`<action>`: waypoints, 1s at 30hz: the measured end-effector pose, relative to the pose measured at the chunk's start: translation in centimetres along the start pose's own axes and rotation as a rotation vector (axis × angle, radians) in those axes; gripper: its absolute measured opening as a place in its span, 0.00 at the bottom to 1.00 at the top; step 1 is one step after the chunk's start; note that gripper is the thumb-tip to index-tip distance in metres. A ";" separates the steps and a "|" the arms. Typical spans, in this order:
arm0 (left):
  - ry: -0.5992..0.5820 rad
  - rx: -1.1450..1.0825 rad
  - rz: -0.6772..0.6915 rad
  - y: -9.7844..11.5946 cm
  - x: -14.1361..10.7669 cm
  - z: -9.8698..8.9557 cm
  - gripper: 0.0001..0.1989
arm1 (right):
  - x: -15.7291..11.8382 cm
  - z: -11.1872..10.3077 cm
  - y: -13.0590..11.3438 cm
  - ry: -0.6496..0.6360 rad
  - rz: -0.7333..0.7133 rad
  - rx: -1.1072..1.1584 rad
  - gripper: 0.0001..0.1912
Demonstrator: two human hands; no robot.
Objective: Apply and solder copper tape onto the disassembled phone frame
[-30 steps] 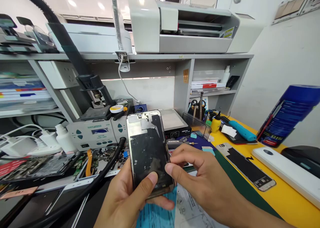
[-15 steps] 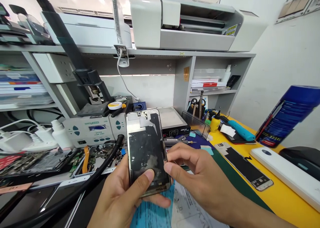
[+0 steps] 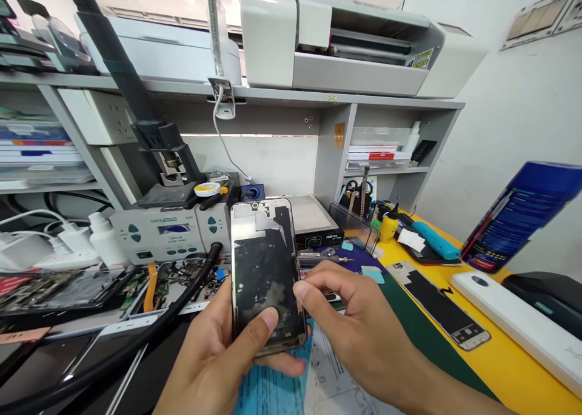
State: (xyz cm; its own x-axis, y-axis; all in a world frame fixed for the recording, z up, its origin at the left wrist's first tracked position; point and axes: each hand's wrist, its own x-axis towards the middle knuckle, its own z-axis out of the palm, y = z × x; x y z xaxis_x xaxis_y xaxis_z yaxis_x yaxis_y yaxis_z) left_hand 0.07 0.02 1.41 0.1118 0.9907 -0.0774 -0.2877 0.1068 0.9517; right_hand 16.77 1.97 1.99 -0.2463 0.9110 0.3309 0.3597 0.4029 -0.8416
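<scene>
A phone screen assembly (image 3: 259, 263) with a black, scuffed backing and a metal rim stands tilted upright in front of me. My left hand (image 3: 236, 336) grips its lower part, thumb pressed on the black face and fingers behind it. At the lower right edge of the screen is my right hand (image 3: 350, 318), thumb and index finger pinched together. Whatever lies between those fingertips is too small to make out. Under both hands are a blue printed sheet (image 3: 270, 384) and a white printed sheet (image 3: 331, 372).
A grey hot-air station (image 3: 168, 236) with a black hose (image 3: 182, 306) stands left, near exposed circuit boards (image 3: 179, 281). On the right lie another phone screen part (image 3: 439, 306), a white power bank (image 3: 513, 324) and a leaning blue can (image 3: 522, 215). A printer-like machine (image 3: 359, 72) sits on the shelf.
The right hand's fingertips have shifted slightly up and left along the screen's edge. The left hand keeps its grip. The whole view has moved a little.
</scene>
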 end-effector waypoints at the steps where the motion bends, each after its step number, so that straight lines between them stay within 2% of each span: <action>1: -0.002 -0.001 0.003 0.0 0.0 -0.1 0.29 | 0.0 -0.1 0.0 -0.021 -0.007 0.008 0.14; 4: -0.011 0.012 0.009 0.1 0.1 -0.3 0.25 | 0.1 -0.3 -0.3 -0.083 -0.009 0.027 0.08; 7: -0.032 0.045 0.020 -0.1 0.1 -0.5 0.22 | -0.1 -0.5 -0.6 -0.082 0.000 -0.001 0.05; 14: -0.051 0.108 0.014 -0.3 0.4 -0.5 0.22 | -0.2 -0.4 -0.4 -0.041 -0.027 -0.094 0.10; 23: -0.086 0.084 0.029 -0.1 0.2 -0.7 0.22 | -0.1 -1.2 -0.6 -0.110 -0.020 -0.059 0.11; 30: -0.127 0.073 0.018 0.1 0.2 -0.6 0.17 | 0.0 -1.3 -0.9 -0.139 -0.027 -0.053 0.12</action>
State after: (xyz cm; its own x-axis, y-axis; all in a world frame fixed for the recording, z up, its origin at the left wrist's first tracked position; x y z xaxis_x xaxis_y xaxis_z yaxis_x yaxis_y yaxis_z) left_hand -0.49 0.24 1.32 0.2281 0.9733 -0.0259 -0.2210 0.0776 0.9722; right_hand 17.62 1.66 3.34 -0.3776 0.8801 0.2878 0.3975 0.4348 -0.8080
